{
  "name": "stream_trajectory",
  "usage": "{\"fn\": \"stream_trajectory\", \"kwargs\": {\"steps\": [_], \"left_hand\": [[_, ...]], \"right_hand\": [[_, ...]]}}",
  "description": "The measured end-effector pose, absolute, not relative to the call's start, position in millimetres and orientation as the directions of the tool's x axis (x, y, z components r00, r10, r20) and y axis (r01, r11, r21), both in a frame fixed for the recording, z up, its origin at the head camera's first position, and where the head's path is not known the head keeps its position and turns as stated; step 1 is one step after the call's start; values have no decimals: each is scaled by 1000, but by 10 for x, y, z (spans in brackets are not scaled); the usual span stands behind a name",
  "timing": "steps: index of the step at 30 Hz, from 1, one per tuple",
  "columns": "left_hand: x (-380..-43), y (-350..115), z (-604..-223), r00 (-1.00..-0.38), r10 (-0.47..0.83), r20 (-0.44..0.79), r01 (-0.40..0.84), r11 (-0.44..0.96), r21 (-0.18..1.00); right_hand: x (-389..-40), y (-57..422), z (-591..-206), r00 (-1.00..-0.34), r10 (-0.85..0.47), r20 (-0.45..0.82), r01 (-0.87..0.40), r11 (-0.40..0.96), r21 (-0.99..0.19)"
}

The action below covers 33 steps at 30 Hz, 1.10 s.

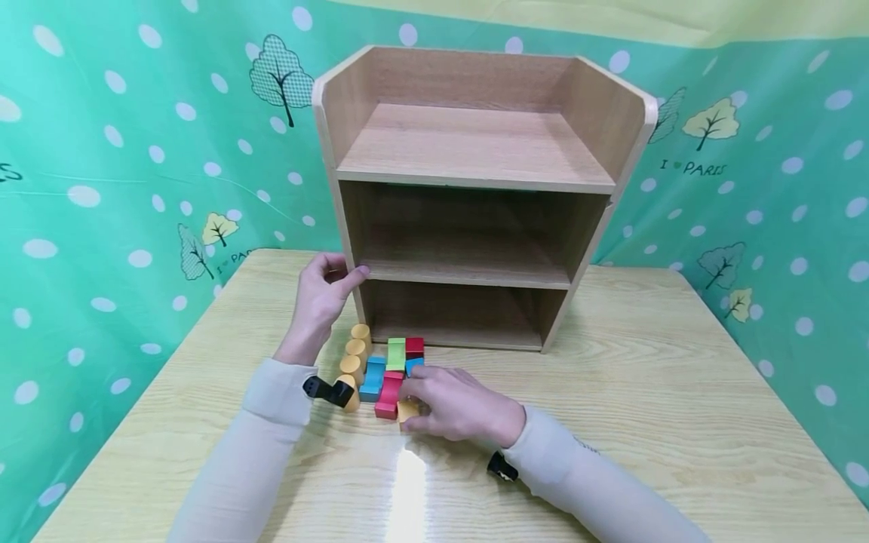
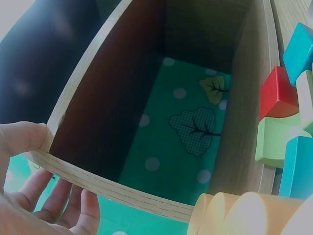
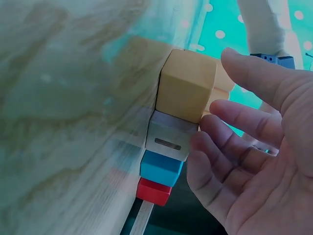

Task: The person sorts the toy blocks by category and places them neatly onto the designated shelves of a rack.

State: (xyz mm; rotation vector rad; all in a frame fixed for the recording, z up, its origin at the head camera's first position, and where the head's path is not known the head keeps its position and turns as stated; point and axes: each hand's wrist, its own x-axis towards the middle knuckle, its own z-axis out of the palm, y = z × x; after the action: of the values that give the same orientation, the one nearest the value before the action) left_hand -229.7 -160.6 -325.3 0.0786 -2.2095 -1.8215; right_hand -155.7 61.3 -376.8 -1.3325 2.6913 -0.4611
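My left hand (image 1: 322, 298) grips the left side panel of a small wooden shelf unit (image 1: 468, 276), thumb on the front edge and fingers outside. In the left wrist view the thumb (image 2: 24, 137) lies on the panel's edge. My right hand (image 1: 462, 405) is over the near right end of a block group, beside a tan block (image 3: 186, 88). In the right wrist view its fingers are relaxed, close to the block; contact is unclear. Around it are a pale slotted block (image 3: 168, 139), a pink block (image 1: 389, 394), blue block (image 1: 373, 379), green block (image 1: 397, 354) and red block (image 1: 414, 347).
A row of several yellow cylinders (image 1: 356, 348) lines the group's left side, near the shelf's lower left corner. The shelf has a top tier and two compartments below. A wooden table (image 1: 645, 392) carries everything; a patterned green cloth (image 1: 136, 188) hangs behind.
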Motion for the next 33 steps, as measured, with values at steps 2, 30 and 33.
{"fn": "stream_trajectory", "kwargs": {"steps": [2, 30, 33], "left_hand": [[-2298, -1604, -3255, -960, -218, 178, 134, 204, 970], [-2288, -1586, -3252, -960, -223, 171, 124, 213, 969], [-2286, -1595, -3255, -959, -226, 172, 123, 218, 968]], "right_hand": [[-1550, 610, -3765, -610, -791, 41, -762, 572, -306], [-1525, 594, -3813, -620, -784, 30, -757, 588, -283], [-1525, 585, -3817, -619, -785, 28, -759, 588, -281]]}}
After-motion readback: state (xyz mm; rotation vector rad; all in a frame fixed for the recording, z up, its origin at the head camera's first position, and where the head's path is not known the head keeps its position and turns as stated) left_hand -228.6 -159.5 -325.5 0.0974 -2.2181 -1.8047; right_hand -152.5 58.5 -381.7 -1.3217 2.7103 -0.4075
